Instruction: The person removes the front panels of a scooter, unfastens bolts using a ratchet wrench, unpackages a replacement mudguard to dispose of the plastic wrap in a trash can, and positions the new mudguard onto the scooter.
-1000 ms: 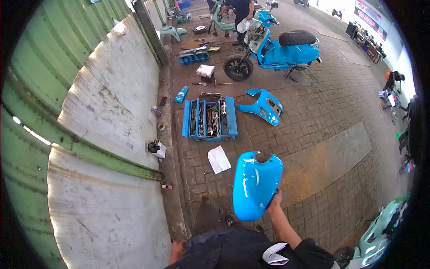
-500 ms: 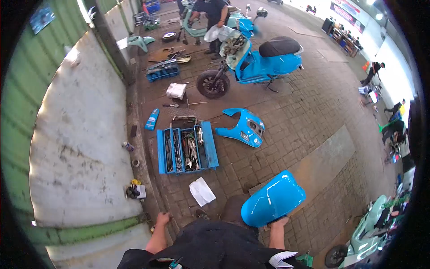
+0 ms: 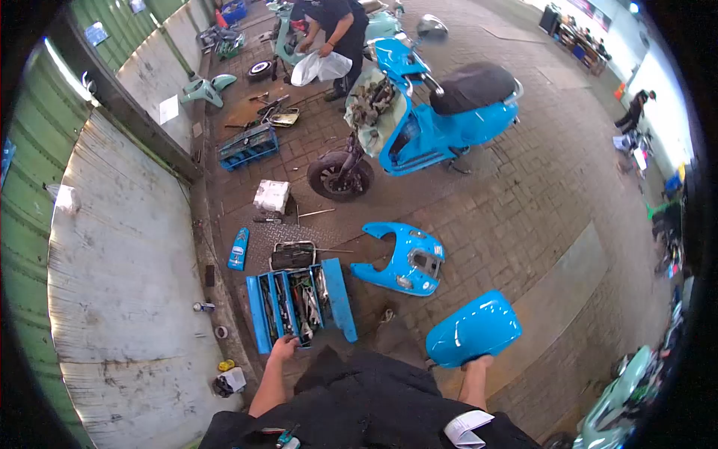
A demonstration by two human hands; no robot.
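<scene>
My right hand (image 3: 479,362) grips the lower edge of a glossy blue scooter front fender (image 3: 474,328), out to my right side. Part of its fingers is hidden by the fender. My left hand (image 3: 284,347), fingers curled and nothing visible in them, hangs near the front edge of a blue cantilever toolbox (image 3: 341,301); whether it touches the box I cannot tell. Spanners and other tools fill the toolbox trays. Beyond it, a blue scooter front panel (image 3: 410,258) lies on the paving.
A blue scooter (image 3: 449,123) with its front stripped stands ahead. Behind it a person (image 3: 336,41) holds a white plastic bag (image 3: 318,69). A white box (image 3: 271,196), a blue carton (image 3: 238,248) and a second tool tray (image 3: 249,147) lie on the left. A mint-green scooter (image 3: 617,396) is at lower right.
I have moved forward, so the toolbox and front panel are closer. The fender has come along in my right hand. My left hand has swung forward to the toolbox's near edge.
</scene>
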